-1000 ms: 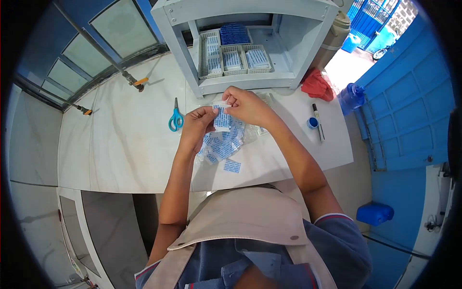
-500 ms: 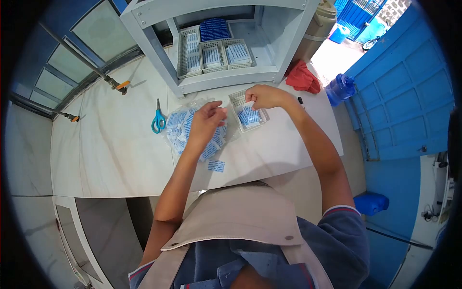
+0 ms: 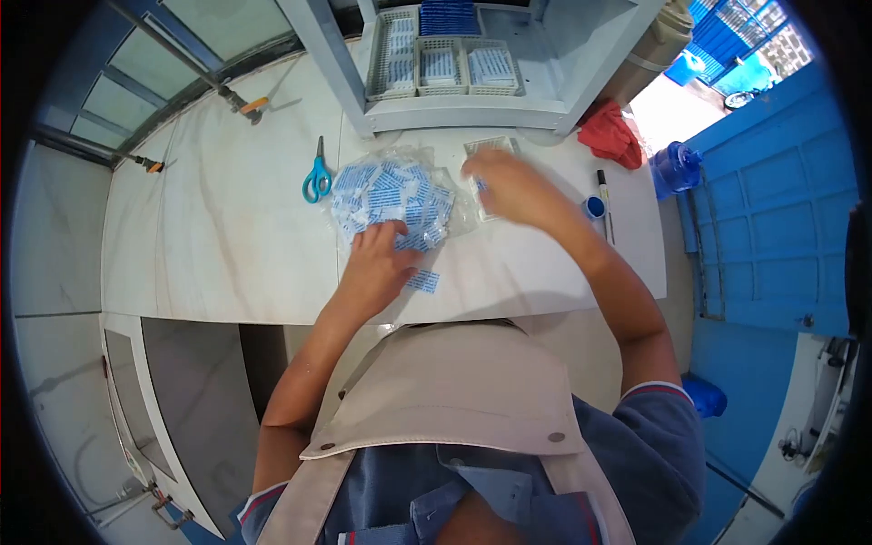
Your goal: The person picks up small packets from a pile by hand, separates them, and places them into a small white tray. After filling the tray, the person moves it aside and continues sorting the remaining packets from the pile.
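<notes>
Left hand (image 3: 374,263), loosely spread on bagged packets (image 3: 386,193), right hand (image 3: 504,186), blurred over small basket (image 3: 490,143), grip unclear, teal scissors (image 3: 317,181) near packets

White packets (image 3: 389,193) with blue print lie heaped and overlapping amid crumpled clear plastic (image 3: 463,211), back from the worktop's (image 3: 227,227) front edge. One loose packet (image 3: 424,281) lies nearer that edge. A pale basket (image 3: 491,144), partly hidden, stands nearer the right edge.

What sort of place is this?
Probably a small packing or dispensing workroom: a clear plastic bag of blue-printed white packets lies on a pale marbled counter, and rectangular off-white plastic baskets on a pale grey shelf hold similar-looking packets.
</notes>
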A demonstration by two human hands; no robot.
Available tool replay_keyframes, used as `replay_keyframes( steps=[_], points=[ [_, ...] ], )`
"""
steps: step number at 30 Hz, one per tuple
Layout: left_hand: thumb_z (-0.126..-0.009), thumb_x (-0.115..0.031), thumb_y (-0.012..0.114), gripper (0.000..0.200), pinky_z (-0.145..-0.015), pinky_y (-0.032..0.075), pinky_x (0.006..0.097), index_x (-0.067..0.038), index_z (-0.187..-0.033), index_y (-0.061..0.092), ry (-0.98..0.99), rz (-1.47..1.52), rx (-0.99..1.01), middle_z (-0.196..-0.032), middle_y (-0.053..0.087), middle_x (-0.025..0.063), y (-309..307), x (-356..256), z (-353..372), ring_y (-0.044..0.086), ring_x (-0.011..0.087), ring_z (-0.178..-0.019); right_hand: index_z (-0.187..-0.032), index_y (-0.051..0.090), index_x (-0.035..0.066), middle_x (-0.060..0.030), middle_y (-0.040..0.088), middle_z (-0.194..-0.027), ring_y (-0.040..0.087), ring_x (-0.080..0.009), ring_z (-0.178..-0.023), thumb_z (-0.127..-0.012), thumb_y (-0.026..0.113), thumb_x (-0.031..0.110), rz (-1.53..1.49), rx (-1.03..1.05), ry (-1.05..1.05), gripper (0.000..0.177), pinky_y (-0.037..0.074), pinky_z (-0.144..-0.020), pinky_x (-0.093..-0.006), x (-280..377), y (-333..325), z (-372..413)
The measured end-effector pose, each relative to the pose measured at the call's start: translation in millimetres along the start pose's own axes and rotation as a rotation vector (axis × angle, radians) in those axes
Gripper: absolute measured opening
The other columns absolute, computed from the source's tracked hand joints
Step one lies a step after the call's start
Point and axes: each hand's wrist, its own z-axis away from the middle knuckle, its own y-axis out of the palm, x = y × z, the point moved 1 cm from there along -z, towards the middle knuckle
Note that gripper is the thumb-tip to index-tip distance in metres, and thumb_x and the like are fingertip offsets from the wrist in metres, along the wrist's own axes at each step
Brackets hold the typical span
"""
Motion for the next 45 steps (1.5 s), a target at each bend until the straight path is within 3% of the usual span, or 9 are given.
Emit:
replay_keyframes(
  steps=[2,8,14,23,31,34,37,41,45],
  points=[
    [-0.065,-0.014,0.076,0.030,-0.093,0.035,0.0437,-0.014,-0.095,0.070,0.086,-0.098,0.039,-0.122,0.047,0.0090,11,-4,7,0.041,0.0289,-0.115,-0.094,0.062,0.003,-0.0137,0.060,-0.092,0.057,-0.0285,-0.092,-0.076,0.061,0.005,-0.442,0.541,0.057,0.018,0.046,-0.078,-0.0374,29,11,8],
    [-0.069,-0.017,0.073,0.022,-0.099,0.029,0.0456,-0.013,-0.090,0.069,0.151,-0.176,-0.009,-0.131,0.041,0.0105,27,4,17,0.034,0.0307,-0.125,-0.090,0.063,0.004,-0.0110,0.063,-0.094,0.057,-0.0268,-0.095,-0.081,0.059,0.010,-0.533,0.056,-0.113,0.011,0.047,-0.081,-0.0362,54,43,-26],
    [-0.071,-0.015,0.071,0.017,-0.098,0.029,0.0448,-0.012,-0.087,0.067,0.187,-0.245,-0.030,-0.128,0.043,0.0113,28,7,19,0.035,0.0311,-0.123,-0.085,0.064,0.002,-0.0148,0.062,-0.096,0.056,-0.0324,-0.099,-0.075,0.061,0.008,-0.120,0.045,-0.139,0.011,0.046,-0.085,-0.0404,66,101,-52],
    [-0.070,-0.019,0.073,0.020,-0.096,0.029,0.0443,-0.011,-0.087,0.066,0.092,-0.111,-0.090,-0.127,0.043,0.0110,34,7,36,0.036,0.0312,-0.121,-0.102,0.060,0.001,-0.0149,0.057,-0.106,0.056,-0.0321,-0.098,-0.073,0.066,0.006,-0.289,0.339,-0.026,0.030,0.044,-0.088,-0.0378,59,100,-64],
    [-0.070,-0.019,0.074,0.022,-0.097,0.028,0.0441,-0.010,-0.088,0.065,0.112,-0.110,-0.025,-0.128,0.043,0.0110,24,3,31,0.036,0.0316,-0.121,-0.098,0.059,0.002,-0.0153,0.057,-0.102,0.054,-0.0346,-0.102,-0.073,0.056,-0.001,-0.244,0.163,0.018,0.025,0.045,-0.085,-0.0406,56,106,-61],
    [-0.073,-0.012,0.072,0.017,-0.093,0.034,0.0402,-0.008,-0.086,0.062,0.074,0.067,-0.171,-0.119,0.050,0.0120,3,0,32,0.044,0.0307,-0.114,-0.096,0.059,0.003,-0.0147,0.058,-0.102,0.056,-0.0353,-0.101,-0.073,0.056,0.000,-0.239,0.153,-0.015,0.023,0.046,-0.084,-0.0416,54,95,-62],
    [-0.081,0.001,0.061,0.017,-0.074,0.044,0.0265,-0.003,-0.096,0.053,-0.381,0.495,-0.194,-0.091,0.059,0.0095,-3,28,31,0.058,0.0182,-0.084,-0.097,0.058,0.004,-0.0150,0.060,-0.102,0.057,-0.0362,-0.098,-0.072,0.058,0.002,-0.288,0.231,0.027,0.024,0.047,-0.083,-0.0421,50,92,-62],
    [-0.084,0.003,0.059,0.033,-0.071,0.045,0.0233,0.002,-0.113,0.044,-0.505,0.700,-0.422,-0.087,0.058,0.0058,-1,46,27,0.055,0.0106,-0.080,-0.103,0.058,0.005,-0.0160,0.063,-0.101,0.059,-0.0347,-0.097,-0.070,0.067,0.005,-0.448,0.358,0.111,0.035,0.047,-0.082,-0.0406,52,73,-67],
    [-0.083,0.001,0.061,0.029,-0.064,0.045,0.0243,0.003,-0.109,0.049,-0.492,0.817,-0.612,-0.082,0.060,0.0073,11,60,21,0.055,0.0103,-0.070,-0.108,0.057,0.006,-0.0161,0.064,-0.101,0.060,-0.0319,-0.096,-0.068,0.070,0.005,-0.473,0.539,0.049,0.042,0.048,-0.080,-0.0385,48,72,-70]
  ],
)
